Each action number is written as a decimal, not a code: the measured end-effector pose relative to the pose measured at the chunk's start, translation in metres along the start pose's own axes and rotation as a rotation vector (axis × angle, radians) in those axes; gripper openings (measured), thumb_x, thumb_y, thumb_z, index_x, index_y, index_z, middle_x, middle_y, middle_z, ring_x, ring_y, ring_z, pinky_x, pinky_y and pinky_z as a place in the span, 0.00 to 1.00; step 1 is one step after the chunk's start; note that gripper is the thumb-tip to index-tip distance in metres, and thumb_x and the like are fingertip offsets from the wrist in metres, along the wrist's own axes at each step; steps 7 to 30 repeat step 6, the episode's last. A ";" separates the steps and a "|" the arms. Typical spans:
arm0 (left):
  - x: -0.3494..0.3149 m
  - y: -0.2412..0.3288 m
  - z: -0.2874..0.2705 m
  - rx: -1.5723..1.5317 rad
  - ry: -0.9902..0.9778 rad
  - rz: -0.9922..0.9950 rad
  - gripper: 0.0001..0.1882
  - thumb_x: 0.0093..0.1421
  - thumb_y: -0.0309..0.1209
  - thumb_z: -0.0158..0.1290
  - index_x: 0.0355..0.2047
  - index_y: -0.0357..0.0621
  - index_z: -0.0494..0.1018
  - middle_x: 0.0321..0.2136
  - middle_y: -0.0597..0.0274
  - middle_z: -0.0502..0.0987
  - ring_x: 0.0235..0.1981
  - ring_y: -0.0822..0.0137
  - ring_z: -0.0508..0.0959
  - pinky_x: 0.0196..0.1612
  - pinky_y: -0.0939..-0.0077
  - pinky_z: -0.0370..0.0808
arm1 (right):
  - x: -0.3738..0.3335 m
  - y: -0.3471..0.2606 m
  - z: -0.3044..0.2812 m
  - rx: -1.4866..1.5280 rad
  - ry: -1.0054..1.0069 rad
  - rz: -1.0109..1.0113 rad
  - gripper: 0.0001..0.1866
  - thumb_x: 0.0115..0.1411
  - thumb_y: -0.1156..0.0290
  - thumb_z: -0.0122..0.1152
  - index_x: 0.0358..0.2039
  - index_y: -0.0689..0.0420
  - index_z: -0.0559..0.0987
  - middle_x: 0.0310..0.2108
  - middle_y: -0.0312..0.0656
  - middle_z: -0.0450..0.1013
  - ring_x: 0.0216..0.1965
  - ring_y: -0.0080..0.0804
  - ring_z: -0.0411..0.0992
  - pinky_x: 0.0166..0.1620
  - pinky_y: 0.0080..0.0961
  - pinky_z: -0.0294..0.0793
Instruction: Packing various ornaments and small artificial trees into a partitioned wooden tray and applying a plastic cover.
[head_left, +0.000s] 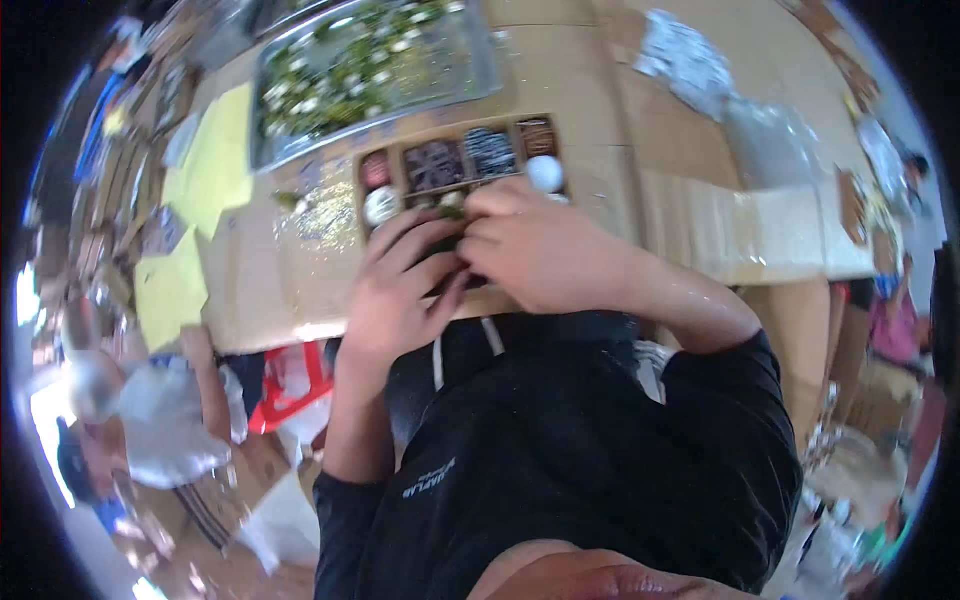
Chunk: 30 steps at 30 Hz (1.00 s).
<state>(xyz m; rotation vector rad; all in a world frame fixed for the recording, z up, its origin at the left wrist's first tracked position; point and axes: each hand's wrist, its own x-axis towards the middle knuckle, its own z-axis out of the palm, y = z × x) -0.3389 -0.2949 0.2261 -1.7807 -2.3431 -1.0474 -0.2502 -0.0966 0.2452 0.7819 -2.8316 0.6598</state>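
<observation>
A shallow divided box (400,160) lies in front of me on the table, and both my hands bend over its near side. My left hand (400,285) curls its fingers over the front left of the box, thumb towards the fingertips. My right hand (545,245) comes in from the right with its fingers drawn together, meeting the left fingertips. Between them a small green-and-white sprig (452,205) shows in part. Whatever the fingertips grip is hidden. Dark shredded filler (435,165), grey-and-white striped pieces (490,152) and a white ball (545,174) fill other compartments.
Beyond the box stands a clear tray (485,75) with many green sprigs with white tips. Yellow sheets (210,165) lie left, crumpled silvery plastic (685,60) right. Cardboard covers the table (570,75). A person in a light shirt (170,420) sits at the left.
</observation>
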 end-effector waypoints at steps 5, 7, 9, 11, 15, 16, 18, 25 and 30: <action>0.000 0.005 0.001 0.043 0.001 -0.024 0.08 0.49 0.26 0.61 0.32 0.44 0.79 0.44 0.57 0.78 0.51 0.49 0.74 0.54 0.57 0.71 | -0.033 0.029 -0.031 0.063 0.227 0.036 0.15 0.58 0.68 0.61 0.46 0.57 0.76 0.52 0.44 0.72 0.60 0.44 0.64 0.61 0.42 0.64; 0.002 0.005 0.000 0.036 -0.006 -0.015 0.09 0.49 0.26 0.61 0.33 0.45 0.79 0.45 0.56 0.78 0.51 0.49 0.74 0.54 0.56 0.71 | -0.037 0.031 -0.034 0.045 0.230 0.050 0.15 0.58 0.68 0.61 0.46 0.57 0.76 0.52 0.44 0.72 0.60 0.44 0.64 0.61 0.42 0.64; 0.002 0.005 0.000 0.036 -0.006 -0.015 0.09 0.49 0.26 0.61 0.33 0.45 0.79 0.45 0.56 0.78 0.51 0.49 0.74 0.54 0.56 0.71 | -0.037 0.031 -0.034 0.045 0.230 0.050 0.15 0.58 0.68 0.61 0.46 0.57 0.76 0.52 0.44 0.72 0.60 0.44 0.64 0.61 0.42 0.64; 0.002 0.005 0.000 0.036 -0.006 -0.015 0.09 0.49 0.26 0.61 0.33 0.45 0.79 0.45 0.56 0.78 0.51 0.49 0.74 0.54 0.56 0.71 | -0.037 0.031 -0.034 0.045 0.230 0.050 0.15 0.58 0.68 0.61 0.46 0.57 0.76 0.52 0.44 0.72 0.60 0.44 0.64 0.61 0.42 0.64; 0.002 0.005 0.000 0.036 -0.006 -0.015 0.09 0.49 0.26 0.61 0.33 0.45 0.79 0.45 0.56 0.78 0.51 0.49 0.74 0.54 0.56 0.71 | -0.037 0.031 -0.034 0.045 0.230 0.050 0.15 0.58 0.68 0.61 0.46 0.57 0.76 0.52 0.44 0.72 0.60 0.44 0.64 0.61 0.42 0.64; 0.002 0.005 0.000 0.036 -0.006 -0.015 0.09 0.49 0.26 0.61 0.33 0.45 0.79 0.45 0.56 0.78 0.51 0.49 0.74 0.54 0.56 0.71 | -0.037 0.031 -0.034 0.045 0.230 0.050 0.15 0.58 0.68 0.61 0.46 0.57 0.76 0.52 0.44 0.72 0.60 0.44 0.64 0.61 0.42 0.64; 0.002 0.005 0.000 0.036 -0.006 -0.015 0.09 0.49 0.26 0.61 0.33 0.45 0.79 0.45 0.56 0.78 0.51 0.49 0.74 0.54 0.56 0.71 | -0.037 0.031 -0.034 0.045 0.230 0.050 0.15 0.58 0.68 0.61 0.46 0.57 0.76 0.52 0.44 0.72 0.60 0.44 0.64 0.61 0.42 0.64; 0.002 0.005 0.000 0.036 -0.006 -0.015 0.09 0.49 0.26 0.61 0.33 0.45 0.79 0.45 0.56 0.78 0.51 0.49 0.74 0.54 0.56 0.71 | -0.037 0.031 -0.034 0.045 0.230 0.050 0.15 0.58 0.68 0.61 0.46 0.57 0.76 0.52 0.44 0.72 0.60 0.44 0.64 0.61 0.42 0.64; 0.002 0.005 0.000 0.036 -0.006 -0.015 0.09 0.49 0.26 0.61 0.33 0.45 0.79 0.45 0.56 0.78 0.51 0.49 0.74 0.54 0.56 0.71 | -0.037 0.031 -0.034 0.045 0.230 0.050 0.15 0.58 0.68 0.61 0.46 0.57 0.76 0.52 0.44 0.72 0.60 0.44 0.64 0.61 0.42 0.64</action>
